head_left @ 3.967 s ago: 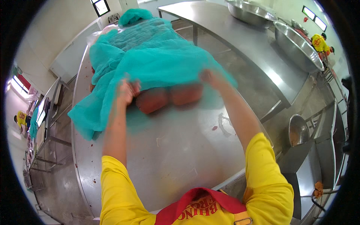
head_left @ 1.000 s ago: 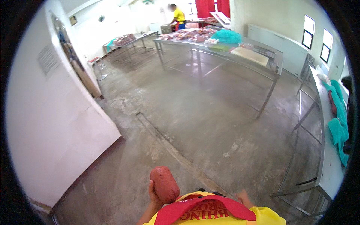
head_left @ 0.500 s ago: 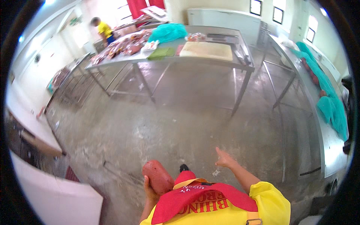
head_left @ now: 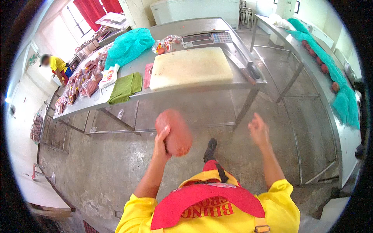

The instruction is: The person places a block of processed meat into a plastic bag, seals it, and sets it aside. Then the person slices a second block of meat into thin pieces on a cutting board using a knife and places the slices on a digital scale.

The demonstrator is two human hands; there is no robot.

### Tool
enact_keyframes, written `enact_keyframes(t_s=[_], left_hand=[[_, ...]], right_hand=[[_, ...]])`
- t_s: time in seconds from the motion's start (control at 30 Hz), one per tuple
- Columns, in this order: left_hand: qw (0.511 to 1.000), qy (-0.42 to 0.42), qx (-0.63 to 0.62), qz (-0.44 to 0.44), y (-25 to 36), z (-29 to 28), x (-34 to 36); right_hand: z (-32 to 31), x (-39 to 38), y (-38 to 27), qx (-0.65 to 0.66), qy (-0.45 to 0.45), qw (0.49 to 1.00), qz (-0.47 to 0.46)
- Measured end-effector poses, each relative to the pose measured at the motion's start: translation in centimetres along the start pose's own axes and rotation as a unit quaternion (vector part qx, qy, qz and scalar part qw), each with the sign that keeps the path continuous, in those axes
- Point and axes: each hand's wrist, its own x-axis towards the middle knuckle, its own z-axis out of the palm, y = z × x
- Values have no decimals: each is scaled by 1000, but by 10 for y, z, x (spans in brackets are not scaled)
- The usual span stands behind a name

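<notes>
A thick, reddish-brown sausage log point(head_left: 175, 132) is in my left hand point(head_left: 160, 144), whose thumb and palm wrap its near left side. It is held above the floor, short of a steel table's front edge. My right hand point(head_left: 258, 131) is raised at the right, holding nothing, its fingers apart and a little bent, somewhat blurred. Ahead on the table lies a cream-white cutting board point(head_left: 190, 69). Right of the board rests a long knife point(head_left: 239, 66), with a digital scale point(head_left: 206, 39) behind.
The steel table point(head_left: 202, 25) also bears a green cloth point(head_left: 126, 87), a teal mesh heap point(head_left: 130, 46) and several packs of sausages point(head_left: 91, 83). Along the right, another steel table point(head_left: 349, 149) carries teal netting point(head_left: 345, 103) over sausage logs. A person point(head_left: 60, 66) in yellow stands far left.
I have come closer to the table with the board. My left hand has lifted the sausage log forward. My right hand has moved forward and right, its pointing finger now more bent.
</notes>
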Motion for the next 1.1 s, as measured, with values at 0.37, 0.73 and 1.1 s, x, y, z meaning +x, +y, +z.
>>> enact_keyframes(t_s=[0.37, 0.73, 1.1], left_hand=[[953, 160, 238, 97, 69, 89, 350], [898, 144, 326, 259, 70, 51, 366], [918, 114, 299, 236, 79, 46, 383]], right_hand=[[64, 295, -45, -365, -73, 928, -21], [-8, 197, -119, -160, -114, 965, 171], [99, 178, -233, -155, -316, 930, 105]])
